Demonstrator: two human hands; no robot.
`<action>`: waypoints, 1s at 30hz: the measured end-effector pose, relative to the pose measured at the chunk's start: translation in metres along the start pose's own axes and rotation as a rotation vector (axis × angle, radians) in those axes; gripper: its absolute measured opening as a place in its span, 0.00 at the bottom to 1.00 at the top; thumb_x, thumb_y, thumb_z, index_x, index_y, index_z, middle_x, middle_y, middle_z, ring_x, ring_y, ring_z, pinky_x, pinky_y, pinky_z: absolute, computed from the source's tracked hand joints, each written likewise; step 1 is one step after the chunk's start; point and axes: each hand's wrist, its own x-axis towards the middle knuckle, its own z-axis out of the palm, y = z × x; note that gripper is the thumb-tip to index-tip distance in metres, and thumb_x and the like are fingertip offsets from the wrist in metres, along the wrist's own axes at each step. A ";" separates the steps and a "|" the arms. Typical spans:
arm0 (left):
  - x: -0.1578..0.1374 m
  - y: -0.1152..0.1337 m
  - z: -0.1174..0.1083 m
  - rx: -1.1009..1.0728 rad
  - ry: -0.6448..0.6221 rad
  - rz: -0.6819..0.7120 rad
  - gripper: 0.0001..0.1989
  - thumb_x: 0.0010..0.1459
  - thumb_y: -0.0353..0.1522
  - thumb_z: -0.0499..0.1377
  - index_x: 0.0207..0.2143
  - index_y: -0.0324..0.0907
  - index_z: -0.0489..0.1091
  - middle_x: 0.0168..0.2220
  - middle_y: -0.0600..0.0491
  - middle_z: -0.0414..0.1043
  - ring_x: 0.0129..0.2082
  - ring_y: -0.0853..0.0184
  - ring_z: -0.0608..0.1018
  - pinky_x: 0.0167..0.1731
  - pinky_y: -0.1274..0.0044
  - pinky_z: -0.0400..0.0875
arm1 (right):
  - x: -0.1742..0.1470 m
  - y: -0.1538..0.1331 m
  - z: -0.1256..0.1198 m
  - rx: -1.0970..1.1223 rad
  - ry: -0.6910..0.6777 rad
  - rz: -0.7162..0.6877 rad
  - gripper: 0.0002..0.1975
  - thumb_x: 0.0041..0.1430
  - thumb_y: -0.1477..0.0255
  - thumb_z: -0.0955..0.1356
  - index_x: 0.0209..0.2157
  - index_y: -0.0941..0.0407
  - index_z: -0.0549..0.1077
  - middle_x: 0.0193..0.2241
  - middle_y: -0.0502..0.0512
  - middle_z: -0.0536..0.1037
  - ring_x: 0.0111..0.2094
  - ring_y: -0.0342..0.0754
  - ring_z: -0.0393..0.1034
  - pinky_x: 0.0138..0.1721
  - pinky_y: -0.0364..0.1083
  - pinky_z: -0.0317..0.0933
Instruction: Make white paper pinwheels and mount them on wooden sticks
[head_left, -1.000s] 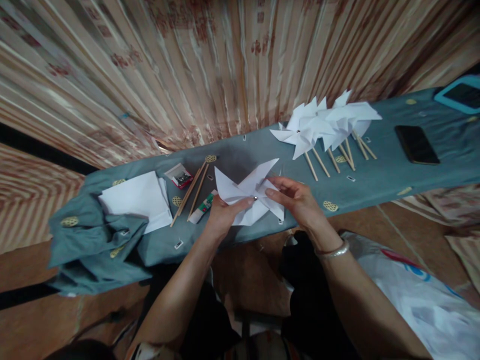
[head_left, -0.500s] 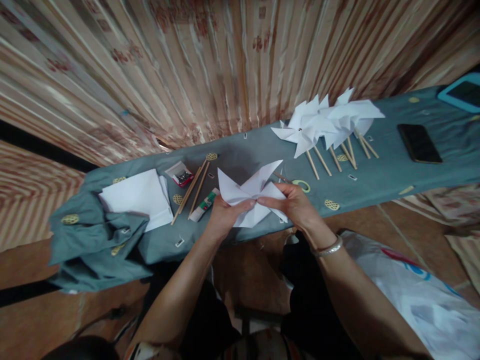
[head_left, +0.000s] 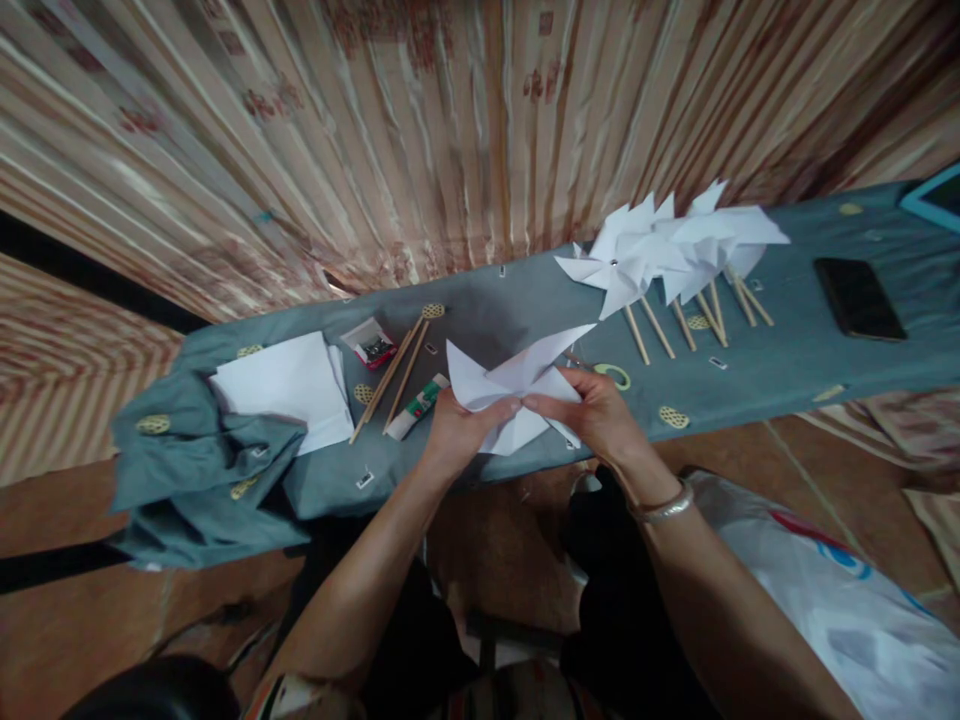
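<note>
Between my two hands is a white paper pinwheel (head_left: 517, 372) with pointed blades and no stick in sight. My left hand (head_left: 459, 425) pinches its left side, thumb pressed near the centre. From the other side my right hand (head_left: 600, 412) grips it, thumb tip also at the centre, almost meeting the left one. The fingers behind the paper are hidden. Left of my left hand lies a green and white glue tube (head_left: 418, 407). Scissors with light green handles (head_left: 613, 375) lie just beyond my right hand, partly covered.
On the grey-green cloth (head_left: 510, 310) are a stack of white paper (head_left: 281, 380), loose wooden sticks (head_left: 388, 380) and a small red box of pins (head_left: 369, 345). Several finished pinwheels (head_left: 667, 245) lie at the back right, near a black phone (head_left: 859, 298). A plastic bag (head_left: 810, 590) sits lower right.
The view has shifted slightly, so the things on the table appear a little further right. Both hands keep the same pinch on the pinwheel, whose far blade is tipped somewhat more to the right.
</note>
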 end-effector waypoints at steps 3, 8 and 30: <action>0.000 0.000 -0.001 0.032 0.000 0.010 0.15 0.39 0.38 0.71 0.29 0.40 0.77 0.32 0.47 0.81 0.32 0.58 0.80 0.32 0.72 0.75 | 0.001 0.001 0.000 -0.005 -0.002 0.004 0.18 0.33 0.62 0.80 0.26 0.56 0.78 0.21 0.47 0.77 0.21 0.41 0.66 0.23 0.42 0.62; -0.001 0.002 -0.001 0.019 0.006 0.027 0.15 0.38 0.38 0.70 0.29 0.40 0.77 0.31 0.49 0.81 0.32 0.59 0.80 0.33 0.72 0.75 | 0.001 0.001 0.001 0.000 -0.030 -0.012 0.17 0.34 0.62 0.80 0.25 0.56 0.78 0.21 0.47 0.77 0.21 0.41 0.66 0.22 0.42 0.61; 0.001 0.001 -0.003 0.004 -0.046 0.058 0.12 0.41 0.34 0.69 0.29 0.39 0.77 0.31 0.48 0.80 0.31 0.61 0.81 0.34 0.73 0.76 | 0.003 0.008 -0.002 -0.055 -0.008 -0.039 0.16 0.36 0.62 0.79 0.27 0.55 0.79 0.22 0.48 0.77 0.22 0.42 0.67 0.24 0.42 0.62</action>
